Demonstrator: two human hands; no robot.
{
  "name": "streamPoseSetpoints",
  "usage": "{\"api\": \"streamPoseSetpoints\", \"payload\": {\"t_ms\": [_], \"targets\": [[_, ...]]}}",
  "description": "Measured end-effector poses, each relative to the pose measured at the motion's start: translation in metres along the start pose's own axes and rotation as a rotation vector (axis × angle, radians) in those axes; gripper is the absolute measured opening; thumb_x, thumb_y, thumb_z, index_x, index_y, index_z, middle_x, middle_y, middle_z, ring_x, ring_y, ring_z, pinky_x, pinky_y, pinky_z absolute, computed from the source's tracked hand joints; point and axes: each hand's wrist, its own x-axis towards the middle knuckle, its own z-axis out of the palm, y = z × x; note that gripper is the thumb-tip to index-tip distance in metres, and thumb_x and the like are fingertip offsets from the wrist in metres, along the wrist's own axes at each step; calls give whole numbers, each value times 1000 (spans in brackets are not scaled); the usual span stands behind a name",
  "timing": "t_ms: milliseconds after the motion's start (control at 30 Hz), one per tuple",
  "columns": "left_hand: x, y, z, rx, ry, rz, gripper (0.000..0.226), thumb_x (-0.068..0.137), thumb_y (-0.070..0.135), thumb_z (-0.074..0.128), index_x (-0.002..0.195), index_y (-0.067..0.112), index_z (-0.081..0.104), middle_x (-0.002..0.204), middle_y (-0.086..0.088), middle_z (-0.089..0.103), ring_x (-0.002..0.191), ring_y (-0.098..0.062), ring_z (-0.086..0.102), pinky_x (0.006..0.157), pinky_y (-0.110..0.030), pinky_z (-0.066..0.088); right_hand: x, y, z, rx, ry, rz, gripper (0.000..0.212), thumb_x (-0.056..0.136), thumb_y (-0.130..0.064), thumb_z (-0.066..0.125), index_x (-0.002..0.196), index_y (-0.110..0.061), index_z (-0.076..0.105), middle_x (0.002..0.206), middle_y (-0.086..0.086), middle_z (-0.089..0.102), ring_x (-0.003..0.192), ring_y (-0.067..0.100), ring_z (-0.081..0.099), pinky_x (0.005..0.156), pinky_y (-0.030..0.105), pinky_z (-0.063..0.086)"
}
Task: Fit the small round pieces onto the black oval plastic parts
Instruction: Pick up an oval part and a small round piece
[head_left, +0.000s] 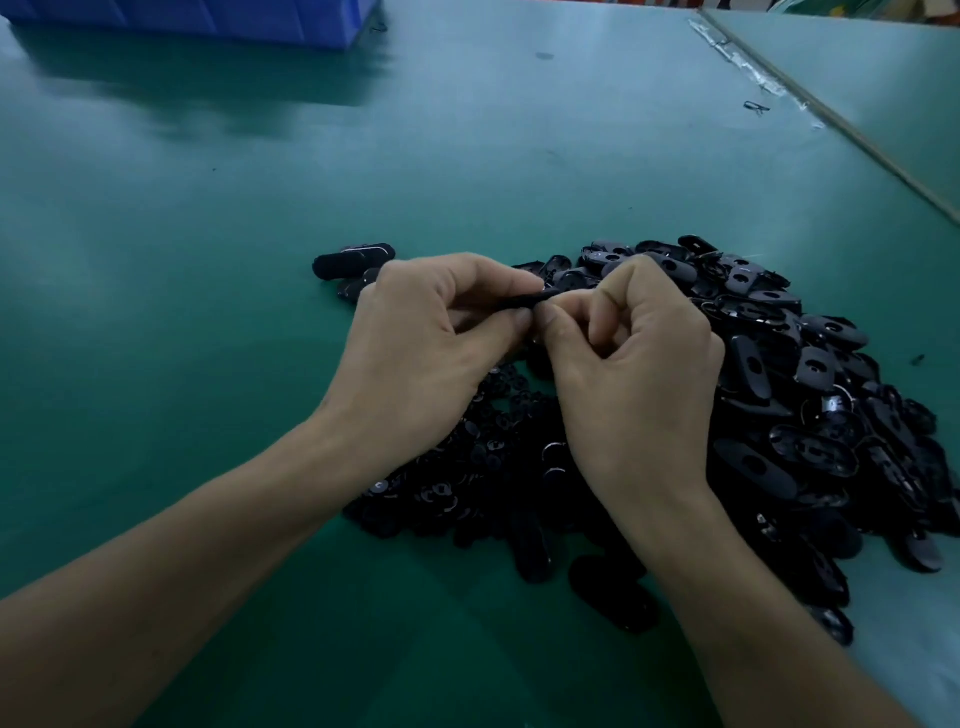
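Both hands meet above the green table (208, 312), and between them is one black oval plastic part (524, 300), seen edge-on. My left hand (421, 343) pinches its left end with thumb and forefinger. My right hand (634, 353) has its fingers curled at the part's right end; whether a small round piece is there is hidden by the fingers. A big heap of black oval parts (779, 374) lies to the right and behind. A patch of small round pieces (467, 467) lies under my wrists.
A few separate oval parts (353, 260) lie just left of my left hand. A blue plastic crate (208, 21) stands at the far left edge. A taped seam (831, 124) runs diagonally at the right, where another table surface adjoins.
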Motion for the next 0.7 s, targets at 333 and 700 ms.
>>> {"api": "streamPoseSetpoints", "payload": {"t_ms": [333, 700], "targets": [[2, 2, -3, 204, 69, 101, 20, 83, 18, 69, 93, 35, 73, 83, 15, 75, 78, 1, 72, 80, -26, 60, -3, -1, 2, 7, -36, 49, 41, 84, -7, 76, 63, -18, 42, 70, -1, 70, 64, 15, 67, 62, 36, 52], [7, -2, -11, 360, 84, 195, 19, 82, 18, 71, 93, 34, 73, 80, 17, 72, 73, 3, 69, 74, -18, 57, -6, -3, 0, 5, -135, -52, 34, 82, -3, 73, 67, -19, 47, 68, 1, 69, 59, 23, 66, 58, 39, 52]]}}
